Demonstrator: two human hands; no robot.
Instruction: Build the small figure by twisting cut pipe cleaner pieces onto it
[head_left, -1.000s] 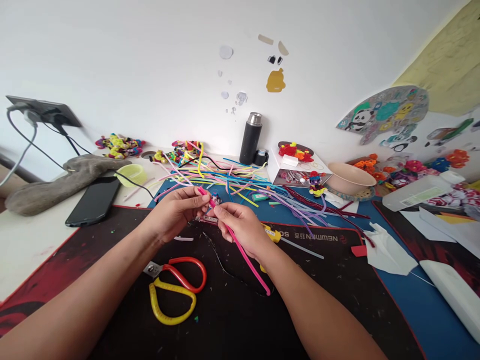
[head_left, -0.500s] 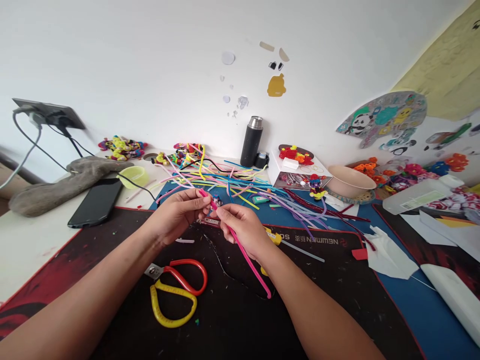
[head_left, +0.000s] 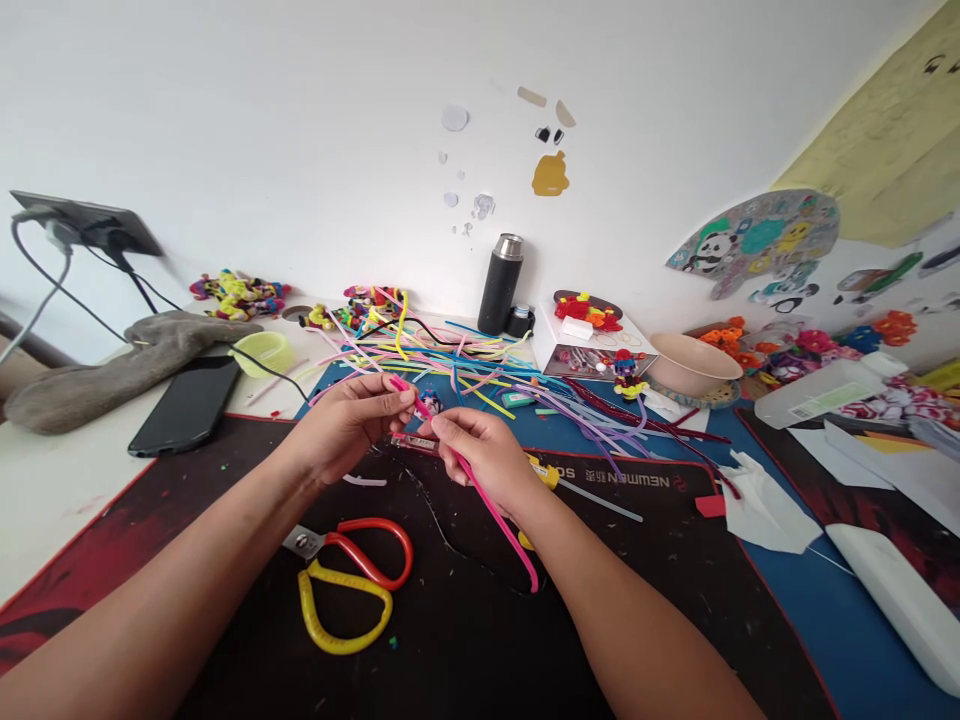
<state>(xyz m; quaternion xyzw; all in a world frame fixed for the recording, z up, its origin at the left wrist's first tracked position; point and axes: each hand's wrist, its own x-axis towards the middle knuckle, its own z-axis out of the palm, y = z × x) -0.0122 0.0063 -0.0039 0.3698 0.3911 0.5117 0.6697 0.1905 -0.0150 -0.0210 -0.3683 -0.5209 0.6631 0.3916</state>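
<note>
A bright pink pipe cleaner [head_left: 501,520] is stretched between my two hands above the dark desk mat. My left hand [head_left: 365,412] pinches it near its upper end, thumb against fingers. Close beside it, my right hand [head_left: 480,452] also grips the pipe cleaner, and the long tail hangs down past the palm with a small bend at its tip. Scissors [head_left: 360,585] with one red and one yellow handle lie on the mat below my left hand. Behind the fingers sits a small figure [head_left: 430,402], partly hidden.
Loose coloured pipe cleaners [head_left: 442,355] spread behind my hands. A black thermos [head_left: 500,288] stands by the wall, near a white box [head_left: 592,350] and a beige bowl [head_left: 694,362]. A phone [head_left: 185,405] lies left; crumpled tissue [head_left: 769,505] lies right.
Both hands keep their grip on the pink pipe cleaner, with barely any shift. The whole view has moved slightly, so desk items appear a little further left.
</note>
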